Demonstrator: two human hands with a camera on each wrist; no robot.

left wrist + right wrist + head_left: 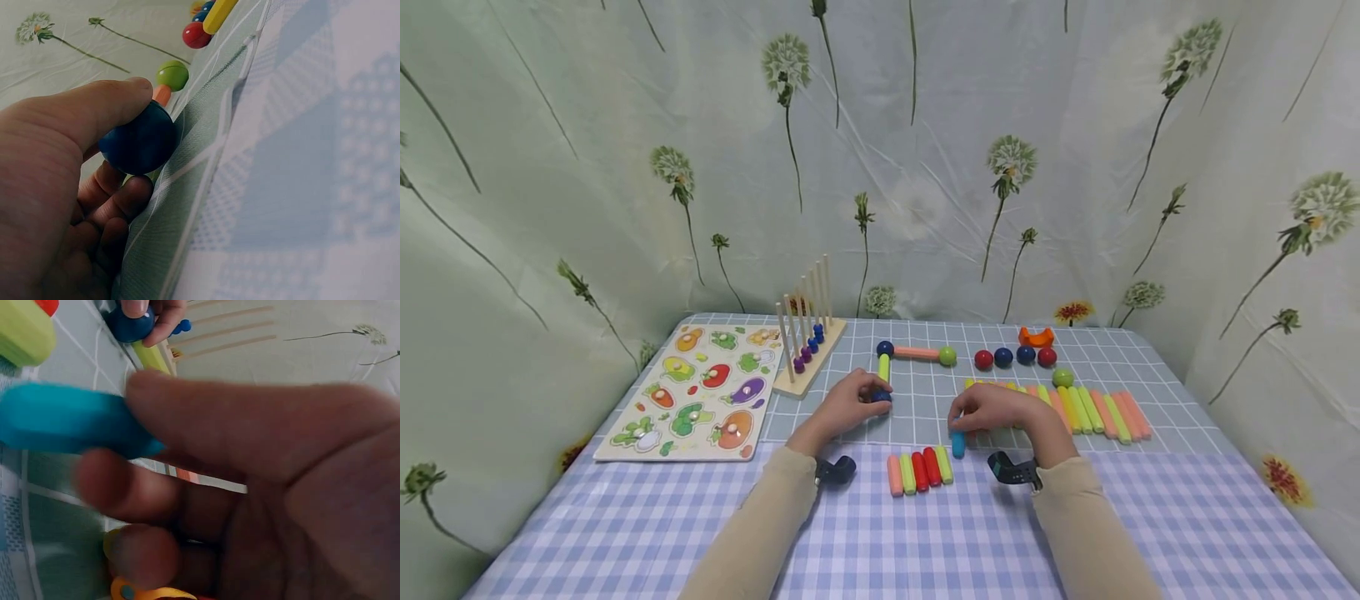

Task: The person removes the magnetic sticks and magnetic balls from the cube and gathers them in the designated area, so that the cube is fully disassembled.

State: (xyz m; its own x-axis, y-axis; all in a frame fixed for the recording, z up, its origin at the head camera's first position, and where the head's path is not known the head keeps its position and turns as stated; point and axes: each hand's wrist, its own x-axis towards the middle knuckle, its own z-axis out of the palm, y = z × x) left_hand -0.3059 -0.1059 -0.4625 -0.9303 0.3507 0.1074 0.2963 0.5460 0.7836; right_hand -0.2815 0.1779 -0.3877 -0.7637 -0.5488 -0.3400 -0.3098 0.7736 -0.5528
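My left hand [847, 403] pinches a dark blue ball [139, 139] between thumb and fingers. That ball sits at the near end of a lime green stick [883, 368], whose far end meets another dark blue ball [885, 348]. From there a salmon stick [917, 353] runs right to a green ball [947, 357], so the joined pieces make a corner. My right hand [1000, 408] grips a light blue stick [62, 419] between thumb and fingers, its free end pointing toward me. Several short sticks [920, 472], salmon, lime and red, lie in a row between my forearms.
At right lies a long row of coloured sticks [1090, 410]; behind it are red and dark blue balls [1003, 357], a green ball [1063, 377] and an orange curved piece [1036, 337]. A vegetable puzzle board [696, 392] and a pegged bead stand [808, 367] occupy the left.
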